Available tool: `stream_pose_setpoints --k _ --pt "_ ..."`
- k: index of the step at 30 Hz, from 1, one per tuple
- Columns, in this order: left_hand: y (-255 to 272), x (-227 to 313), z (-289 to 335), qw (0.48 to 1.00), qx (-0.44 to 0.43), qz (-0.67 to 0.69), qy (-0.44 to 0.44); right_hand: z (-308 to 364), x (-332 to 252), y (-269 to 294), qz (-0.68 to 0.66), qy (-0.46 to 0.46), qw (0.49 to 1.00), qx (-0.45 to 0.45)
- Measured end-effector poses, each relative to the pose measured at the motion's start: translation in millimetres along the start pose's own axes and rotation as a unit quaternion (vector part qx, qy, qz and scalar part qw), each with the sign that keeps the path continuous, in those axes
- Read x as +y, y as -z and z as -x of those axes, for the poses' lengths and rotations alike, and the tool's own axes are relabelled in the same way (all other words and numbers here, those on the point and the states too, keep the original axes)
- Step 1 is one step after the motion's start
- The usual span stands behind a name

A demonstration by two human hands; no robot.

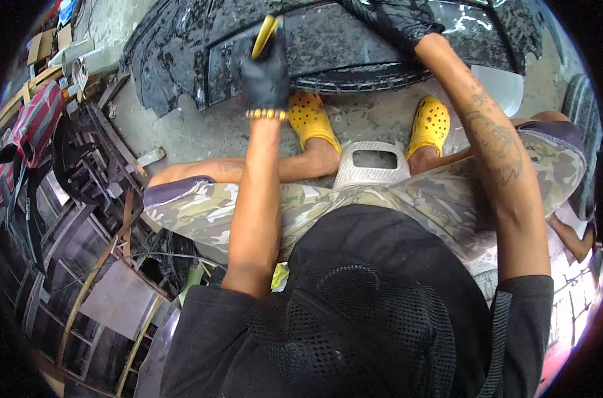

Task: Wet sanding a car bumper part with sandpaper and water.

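Working remotely, I have the left hand (264, 78) wrapped around a yellow strip (265, 38) at the black panel (344, 54), far side; how open the right hand (405, 25) is, or whether it grips anything, I cannot tell. Bracing the panel should, I judge, steady the work.

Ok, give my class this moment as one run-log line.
left hand: holding yellow item | right hand: at black panel, contact unclear | panel: mottled, wet-looking | yellow clogs: on floor
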State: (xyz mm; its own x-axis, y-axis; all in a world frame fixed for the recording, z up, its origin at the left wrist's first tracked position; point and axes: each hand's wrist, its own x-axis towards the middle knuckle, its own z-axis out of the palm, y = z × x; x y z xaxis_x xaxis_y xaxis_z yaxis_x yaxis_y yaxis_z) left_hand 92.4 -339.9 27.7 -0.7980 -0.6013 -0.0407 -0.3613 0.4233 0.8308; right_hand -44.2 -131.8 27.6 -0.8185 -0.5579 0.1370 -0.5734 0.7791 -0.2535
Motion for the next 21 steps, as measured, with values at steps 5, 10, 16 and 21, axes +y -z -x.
stream_pose_setpoints --k 5,10,16,21 --pt "1.0 -3.0 0.0 0.996 -0.023 0.023 -0.080 3.1 16.9 -27.0 0.010 0.018 1.000 0.008" --pt "1.1 -12.1 -2.1 0.984 -0.007 0.172 -0.053 3.7 33.8 -59.0 0.061 -0.046 0.984 -0.159" --pt "4.4 -8.2 3.5 0.996 0.031 -0.047 -0.074 2.2 28.1 -24.1 0.083 0.188 0.959 0.195" --pt "-1.1 -0.9 4.8 0.994 -0.009 0.005 -0.107 -1.9 10.7 -8.7 0.052 0.102 0.985 0.127"
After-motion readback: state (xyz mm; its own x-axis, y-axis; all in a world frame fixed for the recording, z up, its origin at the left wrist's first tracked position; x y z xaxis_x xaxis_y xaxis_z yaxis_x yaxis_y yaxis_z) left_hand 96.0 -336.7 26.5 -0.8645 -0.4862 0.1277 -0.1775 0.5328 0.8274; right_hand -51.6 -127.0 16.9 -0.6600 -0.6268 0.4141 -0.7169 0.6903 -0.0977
